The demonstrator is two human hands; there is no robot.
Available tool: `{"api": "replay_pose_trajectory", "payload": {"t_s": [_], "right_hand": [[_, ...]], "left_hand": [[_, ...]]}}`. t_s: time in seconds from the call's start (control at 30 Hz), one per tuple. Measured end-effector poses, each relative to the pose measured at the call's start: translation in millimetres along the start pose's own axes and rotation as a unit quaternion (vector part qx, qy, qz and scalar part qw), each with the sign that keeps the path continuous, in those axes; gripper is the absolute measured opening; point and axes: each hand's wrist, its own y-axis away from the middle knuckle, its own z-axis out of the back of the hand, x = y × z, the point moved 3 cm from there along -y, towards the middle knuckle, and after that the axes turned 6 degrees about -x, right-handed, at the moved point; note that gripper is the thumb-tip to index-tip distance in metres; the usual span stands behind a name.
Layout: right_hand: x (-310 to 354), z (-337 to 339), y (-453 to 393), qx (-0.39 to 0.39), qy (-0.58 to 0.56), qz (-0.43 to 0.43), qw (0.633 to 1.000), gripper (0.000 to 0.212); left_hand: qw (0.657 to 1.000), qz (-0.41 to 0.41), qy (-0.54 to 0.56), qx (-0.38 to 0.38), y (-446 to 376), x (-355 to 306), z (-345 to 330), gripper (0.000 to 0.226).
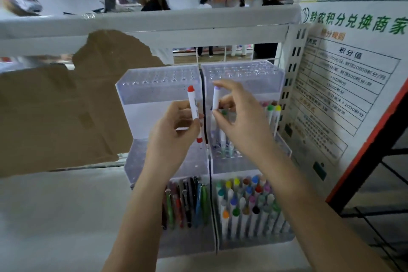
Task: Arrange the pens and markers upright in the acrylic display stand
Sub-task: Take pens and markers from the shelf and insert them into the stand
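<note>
Both hands hold markers before the acrylic stand (242,77).
Left hand (174,132) grips red marker (193,106); right hand (238,117) pinches purple marker (216,98) (both upright).

The left hand (174,130) grips a red-capped marker (194,110) upright in front of the left acrylic stand (141,93). The right hand (237,117) pinches a purple-capped marker (215,98) over the middle tier of the right acrylic stand (271,81), where a few markers already stand. Both top tiers show bare holes. Below, pens (185,201) fill the left stand's bottom tier and colour-capped markers (247,203) the right's. A printed poster (344,77) hangs to the right.
</note>
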Motion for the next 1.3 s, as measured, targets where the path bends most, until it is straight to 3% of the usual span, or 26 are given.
{"api": "replay_pose_trajectory", "payload": {"t_s": [0.23, 0.4, 0.5, 0.6, 0.7, 0.8, 0.93, 1.0, 1.17, 1.3], "right_hand": [[-4, 13, 1, -0.007, -0.025, -0.027, 0.999, 0.051], [-3, 5, 2, -0.003, 0.020, -0.018, 1.000, 0.052], [-7, 1, 3, -0.019, 0.052, -0.003, 0.998, 0.040], [-11, -9, 7, -0.050, 0.121, 0.065, 0.989, 0.017], [-12, -16, 11, -0.042, 0.142, 0.071, 0.986, 0.010], [-8, -7, 10, -0.039, 0.115, 0.066, 0.990, 0.021], [7, 19, 10, -0.041, -0.077, -0.053, 0.995, 0.018], [15, 29, 12, -0.039, -0.127, -0.070, 0.989, 0.022], [11, 55, 16, -0.092, -0.126, -0.079, 0.985, 0.023], [-7, 85, 16, -0.167, -0.087, -0.089, 0.978, 0.025]], "left_hand": [[1.000, 0.003, -0.002, 0.004, 0, 3, 1, 0.025], [1.000, 0.006, 0.022, 0.013, -1, 2, 0, 0.022], [0.999, 0.001, 0.028, 0.019, -1, 1, 2, 0.024], [0.999, -0.007, 0.029, 0.019, -1, 1, 4, 0.025], [0.999, -0.007, 0.035, 0.021, -2, 2, 5, 0.025], [0.999, -0.010, 0.039, 0.029, -1, 3, 4, 0.025], [0.997, -0.014, 0.046, 0.055, 2, -1, -6, 0.022], [0.996, -0.032, 0.040, 0.075, 6, -6, -17, 0.022], [0.991, -0.076, -0.004, 0.113, 8, -20, -52, 0.021], [0.973, -0.164, -0.118, 0.110, 7, -17, -70, 0.019]]}}
